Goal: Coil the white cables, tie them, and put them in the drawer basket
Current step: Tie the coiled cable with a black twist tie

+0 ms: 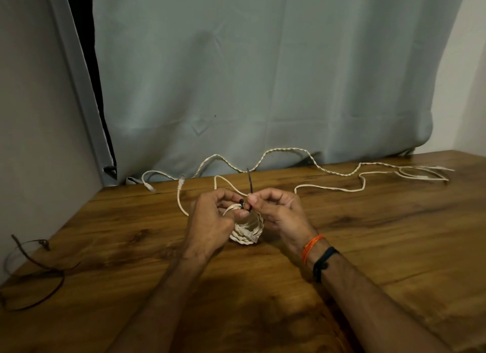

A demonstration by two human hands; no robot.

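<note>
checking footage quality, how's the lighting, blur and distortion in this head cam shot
Head view: dim, warm light; the table edge bows from wide-angle distortion; the arms cast soft shadows at the bottom; the coiled cable and black tie look slightly soft; no glare.

The hands (247,213) hide most of the coiled cable (248,231) and tie (249,189).
</note>
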